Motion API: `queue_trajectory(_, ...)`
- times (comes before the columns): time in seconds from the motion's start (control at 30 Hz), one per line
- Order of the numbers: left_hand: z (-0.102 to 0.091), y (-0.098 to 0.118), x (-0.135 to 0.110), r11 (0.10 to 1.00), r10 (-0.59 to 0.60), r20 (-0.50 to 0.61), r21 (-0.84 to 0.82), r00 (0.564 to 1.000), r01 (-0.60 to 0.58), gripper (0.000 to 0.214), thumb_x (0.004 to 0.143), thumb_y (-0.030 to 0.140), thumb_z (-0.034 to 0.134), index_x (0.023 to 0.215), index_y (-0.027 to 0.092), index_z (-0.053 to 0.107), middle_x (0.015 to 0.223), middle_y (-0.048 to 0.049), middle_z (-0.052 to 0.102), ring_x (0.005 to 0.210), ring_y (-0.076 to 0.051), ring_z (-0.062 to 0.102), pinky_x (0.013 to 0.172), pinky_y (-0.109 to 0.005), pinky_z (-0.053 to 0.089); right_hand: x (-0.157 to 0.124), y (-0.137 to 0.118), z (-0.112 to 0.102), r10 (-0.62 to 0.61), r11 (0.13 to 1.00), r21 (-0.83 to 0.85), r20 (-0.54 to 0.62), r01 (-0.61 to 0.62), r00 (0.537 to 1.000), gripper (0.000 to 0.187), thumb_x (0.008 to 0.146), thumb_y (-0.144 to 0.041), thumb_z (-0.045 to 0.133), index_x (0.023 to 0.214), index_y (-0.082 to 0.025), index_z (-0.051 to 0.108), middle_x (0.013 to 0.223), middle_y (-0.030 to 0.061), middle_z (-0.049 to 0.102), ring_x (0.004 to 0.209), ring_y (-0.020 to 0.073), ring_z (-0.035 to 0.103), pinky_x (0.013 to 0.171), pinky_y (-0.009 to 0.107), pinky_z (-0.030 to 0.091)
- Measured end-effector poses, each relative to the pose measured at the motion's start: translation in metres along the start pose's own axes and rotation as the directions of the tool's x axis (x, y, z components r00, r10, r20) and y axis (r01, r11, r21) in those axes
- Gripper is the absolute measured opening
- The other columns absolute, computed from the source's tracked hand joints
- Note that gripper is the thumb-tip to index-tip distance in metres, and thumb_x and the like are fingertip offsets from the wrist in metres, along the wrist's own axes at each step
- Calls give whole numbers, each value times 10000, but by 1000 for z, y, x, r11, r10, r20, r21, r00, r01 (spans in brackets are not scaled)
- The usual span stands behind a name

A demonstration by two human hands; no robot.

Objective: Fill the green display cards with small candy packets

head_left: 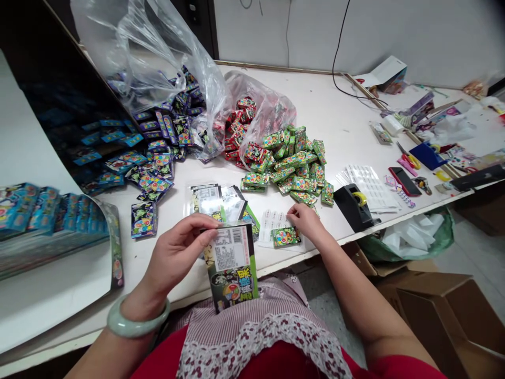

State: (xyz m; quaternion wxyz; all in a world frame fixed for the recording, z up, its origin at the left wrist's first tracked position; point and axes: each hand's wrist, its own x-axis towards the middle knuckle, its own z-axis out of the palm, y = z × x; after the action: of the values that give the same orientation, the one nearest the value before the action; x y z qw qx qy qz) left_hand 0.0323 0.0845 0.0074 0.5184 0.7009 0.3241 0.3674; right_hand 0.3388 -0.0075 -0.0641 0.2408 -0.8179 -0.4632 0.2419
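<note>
My left hand [183,252] pinches the top edge of a printed packet [232,271], black and green with a white barcode label, held upright over the table's front edge. Fingers bent together, my right hand [305,220] touches a sheet of oval stickers [272,218]; whether a sticker is between the fingertips is too small to tell. On that sheet lies a small green box [286,237]. Several more flat packets [207,197] lie behind my left hand. A heap of green boxes [302,163] spreads just beyond my right hand.
Plastic bags spill red boxes [239,123] and purple boxes [173,123] at the back. Blue boxes [51,210] fill a display carton at left. A tape dispenser [353,205], sticker sheets [373,184], a phone [404,181] and scissors [410,158] sit at right. Cardboard boxes [445,305] stand below.
</note>
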Motion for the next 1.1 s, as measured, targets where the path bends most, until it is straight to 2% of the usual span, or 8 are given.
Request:
queue_trajectory(0.23,-1,-1,-2,998,45,17,-39,999,-44,58,837,246,635,870,208,662,876,-38,672,854,-169,632,734,-262,525,-7,6,-23,10,981,190,129,-34,992,123,786,-286,558,707,-195,532,677,1,595,641,147,593,607,275,473)
queue_trajectory(0.37,5,-2,-1,996,56,21,-69,998,-54,51,806,217,669,851,200,651,865,-35,664,843,-163,624,727,-262,518,-17,-36,-49,-119,937,346,161,57,980,170,799,-352,563,746,-199,512,698,-13,563,659,131,586,634,277,489)
queue_trajectory(0.43,10,0,-1,996,47,13,-76,999,-46,55,800,211,674,842,193,642,850,-33,652,826,-158,615,717,-262,511,-22,-74,-56,-312,865,463,201,190,929,152,806,-341,596,785,-201,540,718,-17,560,672,121,562,645,268,475)
queue_trajectory(0.5,14,3,-2,995,48,14,-84,999,-46,48,810,210,660,843,187,632,836,-31,637,804,-152,604,699,-259,499,-26,-114,-57,-467,807,519,267,283,843,109,827,-302,595,802,-206,551,728,-19,559,662,110,531,618,248,448)
queue_trajectory(0.6,17,7,-2,994,61,28,-93,998,-58,30,829,197,632,848,182,614,830,-29,615,788,-146,587,692,-260,479,-27,-161,-51,-570,796,474,380,376,729,78,849,-259,573,798,-206,548,697,-24,547,617,103,484,553,227,393)
queue_trajectory(0.67,17,7,-2,993,70,36,-99,997,-66,13,843,188,611,849,180,604,832,-30,604,796,-145,577,702,-263,471,-24,-178,-45,-583,807,404,422,432,695,86,845,-251,572,779,-200,549,652,-31,527,585,101,461,524,219,365)
queue_trajectory(0.97,14,-1,0,991,74,29,-116,997,-70,34,872,197,566,857,179,590,830,-19,592,795,-140,560,709,-277,444,-18,-184,-36,-500,860,170,471,481,727,83,829,-238,578,776,-175,571,633,-35,539,571,95,468,528,215,337)
queue_trajectory(1.1,20,-3,1,992,90,3,-94,996,-89,130,814,262,679,838,186,576,796,-2,583,770,-138,552,699,-276,440,-21,-184,-34,-478,866,110,468,487,743,92,828,-252,585,770,-183,570,624,-36,544,560,99,462,517,224,317)
